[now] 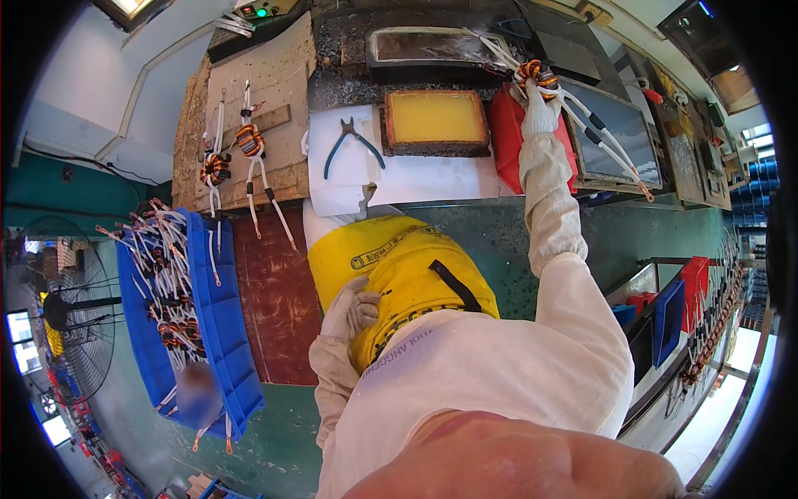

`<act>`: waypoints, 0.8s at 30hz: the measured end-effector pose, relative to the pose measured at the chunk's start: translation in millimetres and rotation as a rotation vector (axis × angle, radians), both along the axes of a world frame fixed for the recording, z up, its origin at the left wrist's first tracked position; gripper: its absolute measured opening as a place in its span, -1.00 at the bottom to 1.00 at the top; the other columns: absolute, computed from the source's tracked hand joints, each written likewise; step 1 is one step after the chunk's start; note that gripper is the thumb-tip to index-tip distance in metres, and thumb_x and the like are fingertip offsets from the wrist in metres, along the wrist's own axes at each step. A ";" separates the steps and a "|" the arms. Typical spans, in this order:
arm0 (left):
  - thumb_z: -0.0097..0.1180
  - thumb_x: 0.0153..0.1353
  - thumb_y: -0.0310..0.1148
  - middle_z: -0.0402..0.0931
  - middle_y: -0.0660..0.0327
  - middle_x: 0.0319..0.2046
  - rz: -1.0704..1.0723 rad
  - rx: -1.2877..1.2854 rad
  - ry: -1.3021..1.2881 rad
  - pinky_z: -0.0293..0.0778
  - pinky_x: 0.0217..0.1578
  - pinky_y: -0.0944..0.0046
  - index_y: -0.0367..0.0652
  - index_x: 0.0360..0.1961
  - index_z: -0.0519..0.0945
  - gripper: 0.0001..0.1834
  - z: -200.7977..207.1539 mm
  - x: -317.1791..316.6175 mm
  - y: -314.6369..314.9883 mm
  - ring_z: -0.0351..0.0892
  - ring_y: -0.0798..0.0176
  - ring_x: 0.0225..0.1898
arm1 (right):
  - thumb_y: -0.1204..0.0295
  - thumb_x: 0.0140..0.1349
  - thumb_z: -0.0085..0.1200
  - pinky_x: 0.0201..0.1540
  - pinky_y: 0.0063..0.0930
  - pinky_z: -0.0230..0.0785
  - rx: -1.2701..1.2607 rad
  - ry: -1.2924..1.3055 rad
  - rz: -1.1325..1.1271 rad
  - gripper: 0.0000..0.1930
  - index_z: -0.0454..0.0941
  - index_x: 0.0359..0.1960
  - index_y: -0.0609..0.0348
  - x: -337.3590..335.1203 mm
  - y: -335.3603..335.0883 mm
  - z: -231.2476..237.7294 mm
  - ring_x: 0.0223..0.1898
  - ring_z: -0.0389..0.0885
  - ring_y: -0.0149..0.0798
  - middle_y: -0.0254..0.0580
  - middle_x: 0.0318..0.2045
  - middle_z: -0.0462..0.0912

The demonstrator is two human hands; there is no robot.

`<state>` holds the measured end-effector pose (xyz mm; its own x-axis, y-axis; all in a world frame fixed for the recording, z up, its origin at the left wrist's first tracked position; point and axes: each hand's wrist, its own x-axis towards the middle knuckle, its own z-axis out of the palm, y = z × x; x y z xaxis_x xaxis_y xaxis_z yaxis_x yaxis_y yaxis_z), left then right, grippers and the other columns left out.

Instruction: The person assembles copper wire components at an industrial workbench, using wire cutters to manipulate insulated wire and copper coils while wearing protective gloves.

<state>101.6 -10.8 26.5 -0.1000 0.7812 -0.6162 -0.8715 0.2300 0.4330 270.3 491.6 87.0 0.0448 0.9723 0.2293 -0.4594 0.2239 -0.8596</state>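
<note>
My right hand [540, 111], in a pale glove, is closed around a ring-shaped coil [537, 76] wound in orange and black wire. White leads run from it both ways: one set points back left to a framed rectangular trough [440, 46], where their ends are hard to make out. Other leads [611, 150] with copper ends slant down to the right. My gloved left hand [352, 308] rests by the yellow apron [416, 258] on my lap, its fingers loosely bent and apart, nothing in it. Dark-handled cutting pliers [353, 148] lie on white paper, spread apart.
A block-like tray of yellow material [437, 117] stands mid-bench beside a red bin [509, 133]. Two more coils [249, 141] lie on the left board, leads over its edge. A blue crate [229, 324] full of coils stands left, near a fan [66, 312].
</note>
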 end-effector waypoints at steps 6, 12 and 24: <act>-0.06 0.30 -0.10 0.48 0.01 -0.26 -0.009 0.094 -0.071 0.38 -0.45 0.37 -0.14 0.20 0.19 -0.46 7.0 4.3 3.7 0.44 0.25 -0.43 | 0.59 0.15 0.08 -0.35 -0.35 0.62 0.016 -0.044 -0.011 -0.66 0.36 -0.03 0.18 -3.6 -3.6 2.2 -0.30 0.61 -0.22 -0.11 -0.19 0.55; -0.05 0.30 -0.11 0.46 0.03 -0.27 -0.015 0.083 -0.053 0.35 -0.45 0.38 -0.14 0.18 0.20 -0.47 8.0 2.8 10.2 0.38 0.29 -0.42 | 0.62 0.13 0.09 -0.37 -0.38 0.60 0.039 -0.030 -0.020 -0.64 0.34 -0.03 0.14 -2.2 -2.0 2.4 -0.33 0.60 -0.25 -0.13 -0.20 0.55; -0.08 0.30 -0.04 0.49 0.05 -0.24 -0.078 0.015 -0.097 0.35 -0.45 0.36 -0.10 0.17 0.23 -0.47 0.3 -7.6 9.7 0.41 0.27 -0.43 | 0.59 0.17 0.06 -0.31 -0.33 0.61 0.016 -0.061 -0.026 -0.67 0.34 -0.02 0.20 1.5 -6.2 4.2 -0.27 0.61 -0.19 -0.08 -0.17 0.55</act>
<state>94.0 -1.1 26.8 0.0211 0.7934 -0.6083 -0.8890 0.2932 0.3516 271.8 485.4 91.2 0.0553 0.9673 0.2476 -0.4002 0.2486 -0.8820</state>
